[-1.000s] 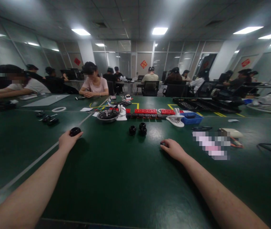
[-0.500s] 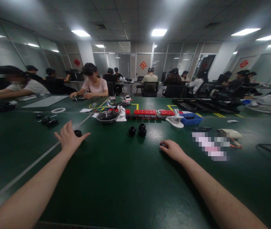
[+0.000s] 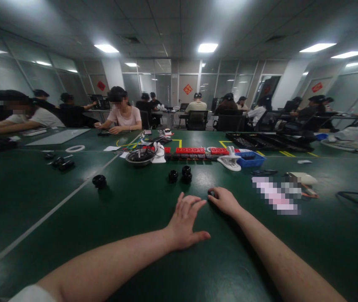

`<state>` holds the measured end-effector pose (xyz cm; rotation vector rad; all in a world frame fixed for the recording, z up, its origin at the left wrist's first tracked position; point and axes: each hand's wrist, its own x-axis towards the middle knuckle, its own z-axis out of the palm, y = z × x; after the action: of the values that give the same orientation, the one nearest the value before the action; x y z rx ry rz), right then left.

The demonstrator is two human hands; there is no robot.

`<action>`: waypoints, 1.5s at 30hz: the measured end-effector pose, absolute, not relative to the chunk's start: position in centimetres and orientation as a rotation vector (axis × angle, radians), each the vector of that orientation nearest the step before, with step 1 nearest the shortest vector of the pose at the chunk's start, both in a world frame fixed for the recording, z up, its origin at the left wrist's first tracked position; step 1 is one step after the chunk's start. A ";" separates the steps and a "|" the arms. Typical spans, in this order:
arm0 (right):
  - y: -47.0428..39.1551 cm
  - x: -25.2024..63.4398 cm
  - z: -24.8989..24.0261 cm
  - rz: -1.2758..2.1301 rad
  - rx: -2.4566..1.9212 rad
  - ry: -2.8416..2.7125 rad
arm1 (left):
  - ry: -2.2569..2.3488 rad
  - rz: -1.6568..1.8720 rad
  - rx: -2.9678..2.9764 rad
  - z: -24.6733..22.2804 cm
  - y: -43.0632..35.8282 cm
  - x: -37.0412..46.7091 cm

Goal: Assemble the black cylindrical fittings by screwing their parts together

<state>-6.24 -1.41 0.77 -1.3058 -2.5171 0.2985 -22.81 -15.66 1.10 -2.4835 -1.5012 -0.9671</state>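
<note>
My left hand (image 3: 185,222) is over the middle of the green table (image 3: 128,222), fingers spread and holding nothing. Just to its right, my right hand (image 3: 224,199) curls its fingers round a small black object (image 3: 210,193), mostly hidden by the fingers. It may be another of the round black pieces, but its shape does not show. Beyond my hands a group of glossy round black pieces (image 3: 173,176) stands on the table. A single black round piece (image 3: 99,181) sits to the left, beside the pale line across the table.
Farther back lie a dish of black cable (image 3: 140,156), red power strips (image 3: 190,150), a white clamp (image 3: 230,160) and a blue bin (image 3: 250,160). Small black parts (image 3: 63,163) lie at left. A co-worker (image 3: 124,113) sits across the table.
My left hand has left the black round piece at left and moved right, near my right hand. That piece now stands alone on the table. My right hand has barely moved.
</note>
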 end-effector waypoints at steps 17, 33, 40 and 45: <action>5.3 -12.3 5.4 0.561 -1.503 -2.445 | -1.276 -0.349 -3.191 2.7 -15.5 -20.3; 9.8 -20.2 5.4 0.653 -1.430 -2.781 | -1.152 -0.339 -3.208 2.6 -15.1 -21.3; 10.6 -17.9 5.7 0.638 -1.516 -2.709 | -1.157 -0.338 -3.212 2.8 -15.2 -21.3; 10.3 -15.5 6.0 0.675 -1.592 -2.638 | -1.155 -0.358 -3.191 2.9 -15.3 -21.3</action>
<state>-15.49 10.27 5.98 -1.5924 -2.6375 0.6753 -21.29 -15.29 2.85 -3.1912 -1.1554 -0.3578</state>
